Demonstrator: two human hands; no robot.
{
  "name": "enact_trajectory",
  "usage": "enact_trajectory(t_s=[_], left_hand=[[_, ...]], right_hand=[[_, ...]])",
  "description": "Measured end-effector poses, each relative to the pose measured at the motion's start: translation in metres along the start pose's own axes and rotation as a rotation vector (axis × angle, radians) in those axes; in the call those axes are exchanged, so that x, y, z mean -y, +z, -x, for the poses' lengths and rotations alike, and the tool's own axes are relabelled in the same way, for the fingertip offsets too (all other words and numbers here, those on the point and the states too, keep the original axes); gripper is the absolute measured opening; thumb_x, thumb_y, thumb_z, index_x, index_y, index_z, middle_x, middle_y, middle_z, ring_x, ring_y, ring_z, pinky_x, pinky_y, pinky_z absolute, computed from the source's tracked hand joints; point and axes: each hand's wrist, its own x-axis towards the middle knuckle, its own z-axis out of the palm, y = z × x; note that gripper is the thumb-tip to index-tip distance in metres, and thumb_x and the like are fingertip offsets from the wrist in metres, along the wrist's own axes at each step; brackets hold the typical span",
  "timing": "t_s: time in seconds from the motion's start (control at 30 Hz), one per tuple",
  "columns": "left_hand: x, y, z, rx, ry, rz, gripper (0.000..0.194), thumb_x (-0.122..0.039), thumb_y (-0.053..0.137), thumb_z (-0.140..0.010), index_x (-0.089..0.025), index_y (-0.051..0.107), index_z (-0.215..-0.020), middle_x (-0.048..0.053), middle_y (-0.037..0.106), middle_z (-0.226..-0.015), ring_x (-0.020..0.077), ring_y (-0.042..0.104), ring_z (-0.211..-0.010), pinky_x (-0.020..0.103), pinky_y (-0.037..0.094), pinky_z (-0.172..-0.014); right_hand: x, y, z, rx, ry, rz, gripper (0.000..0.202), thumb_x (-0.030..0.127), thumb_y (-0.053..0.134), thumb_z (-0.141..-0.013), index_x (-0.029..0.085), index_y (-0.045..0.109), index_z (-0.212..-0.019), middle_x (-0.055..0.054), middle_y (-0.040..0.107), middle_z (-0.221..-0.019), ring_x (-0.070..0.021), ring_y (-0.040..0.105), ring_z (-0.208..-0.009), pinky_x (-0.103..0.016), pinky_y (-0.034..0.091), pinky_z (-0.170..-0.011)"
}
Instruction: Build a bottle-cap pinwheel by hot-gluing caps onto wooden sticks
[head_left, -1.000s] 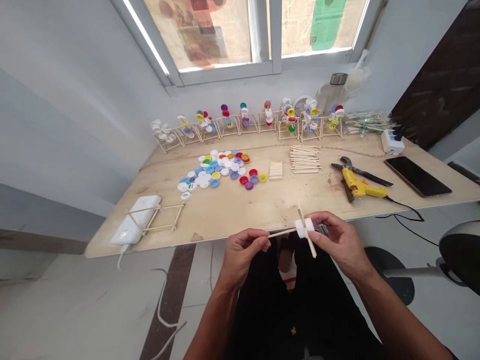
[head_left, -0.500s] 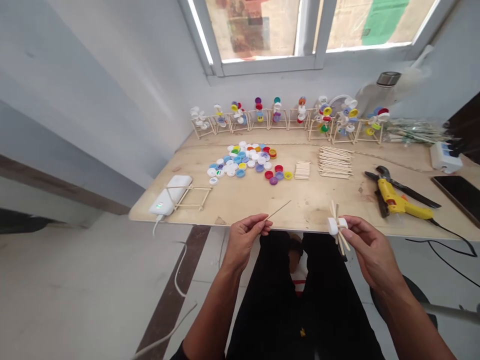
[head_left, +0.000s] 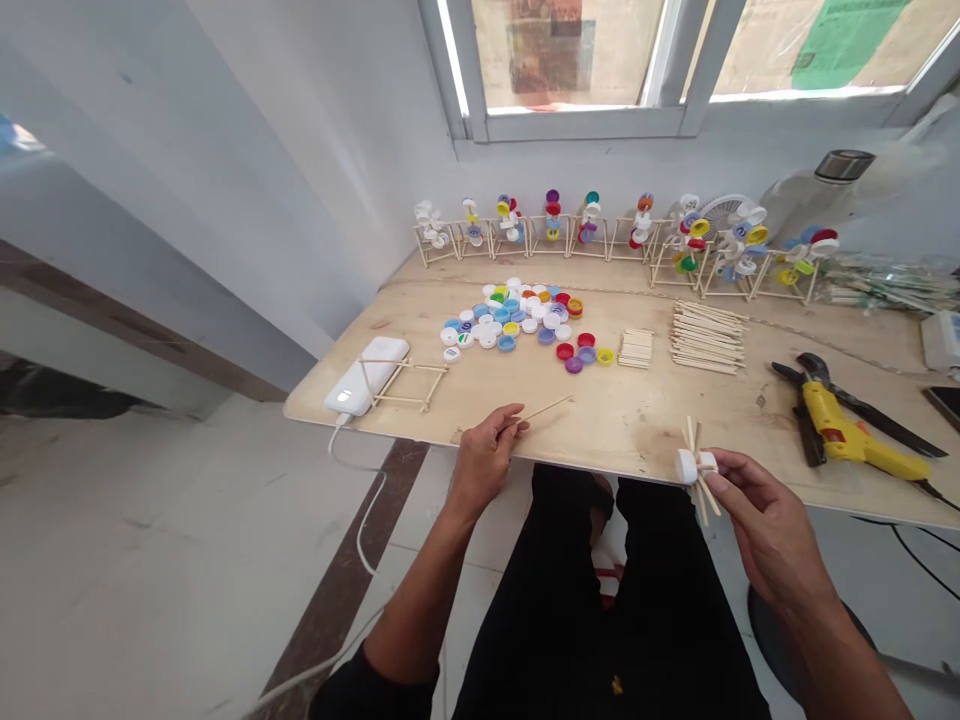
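Observation:
Pinched in my left hand (head_left: 484, 462) is a thin wooden stick (head_left: 549, 407), its free end pointing right over the table's front edge. My right hand (head_left: 765, 505) grips a small wheel of white bottle caps (head_left: 685, 467) with several short wooden sticks (head_left: 708, 498) fanning out between the caps. The two hands are well apart. A pile of coloured bottle caps (head_left: 501, 313) lies beyond my left hand. Short sticks (head_left: 636, 348) and longer sticks (head_left: 708, 337) lie in two bundles farther back. Left of my left hand is a stick frame (head_left: 409, 385), resting partly on a white power bank (head_left: 367, 377).
Finished-looking cap wheels on stick frames (head_left: 553, 235) line the back of the wooden table (head_left: 360, 325). At the right lie a yellow glue gun (head_left: 847, 435) and black-handled cutters (head_left: 892, 410). A white cable (head_left: 360, 530) hangs from the power bank. A clear bottle (head_left: 814, 205) stands behind.
The view has swung left, so the table things appear farther right. My left hand with the stick has moved left relative to the table. Both hands keep their hold.

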Motion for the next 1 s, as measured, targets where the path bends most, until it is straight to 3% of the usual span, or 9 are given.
enact_trajectory(t_s=[0.37, 0.6, 0.83, 1.0], left_hand=[[0.009, -0.022, -0.027, 0.022, 0.191, -0.501, 0.027, -0.027, 0.044, -0.086, -0.019, 0.067, -0.098, 0.010, 0.072, -0.096, 0.0246, 0.067, -0.091, 0.037, 0.050, -0.083], [0.027, -0.032, -0.040, -0.035, 0.320, -0.627, 0.028, -0.029, 0.043, -0.086, -0.021, 0.067, -0.097, 0.009, 0.072, -0.095, 0.0255, 0.065, -0.088, 0.036, 0.049, -0.079], [0.027, -0.025, -0.037, -0.083, 0.373, -0.698, 0.030, -0.025, 0.042, -0.084, -0.019, 0.065, -0.103, 0.011, 0.068, -0.104, 0.0275, 0.060, -0.098, 0.040, 0.046, -0.086], [0.006, -0.005, -0.021, -0.190, 0.416, -0.600, 0.028, -0.023, 0.045, -0.085, -0.019, 0.064, -0.105, 0.012, 0.066, -0.107, 0.0284, 0.057, -0.103, 0.046, 0.043, -0.092]], right_hand=[[-0.001, 0.002, -0.004, -0.001, 0.019, -0.001, 0.034, 0.040, 0.076, -0.065, 0.021, 0.068, -0.093, -0.005, 0.066, -0.083, -0.0182, 0.058, -0.077, -0.028, 0.050, -0.067], [0.005, 0.007, -0.010, 0.049, 0.009, -0.052, 0.032, 0.041, 0.074, -0.068, 0.021, 0.067, -0.092, -0.003, 0.065, -0.081, -0.0168, 0.057, -0.078, -0.028, 0.049, -0.069], [0.008, 0.012, -0.014, 0.054, 0.157, -0.373, 0.025, 0.037, 0.077, -0.065, 0.021, 0.067, -0.082, 0.000, 0.064, -0.081, -0.0131, 0.057, -0.071, -0.025, 0.049, -0.067], [0.006, 0.015, -0.014, 0.105, 0.229, -0.594, 0.017, 0.031, 0.076, -0.066, 0.021, 0.066, -0.076, 0.002, 0.062, -0.075, -0.0107, 0.054, -0.066, -0.023, 0.047, -0.062]])
